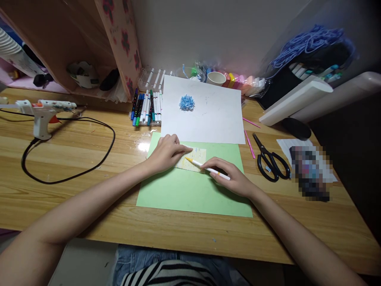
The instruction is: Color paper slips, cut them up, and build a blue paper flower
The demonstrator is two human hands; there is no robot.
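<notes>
My right hand (230, 176) is closed around a white marker (208, 169) with a yellow tip. The tip points left and meets, or hovers just over, a small pale yellow piece of paper (196, 159) with faint yellow and blue marks. My left hand (168, 153) rests on that paper's left side, index finger stretched out along its upper edge and the other fingers partly bent. Beneath lies a green sheet (190, 194). Behind it, a white sheet (220, 115) carries a heap of blue shreds (187, 103).
Several markers (147, 105) lie at the back left of the sheets. A hot glue gun (41, 117) stands on the left, its black cable looped. To the right are black-handled scissors (270, 161), a pink stick (249, 145) and paper rolls (297, 99). A paper cup (216, 78) stands behind.
</notes>
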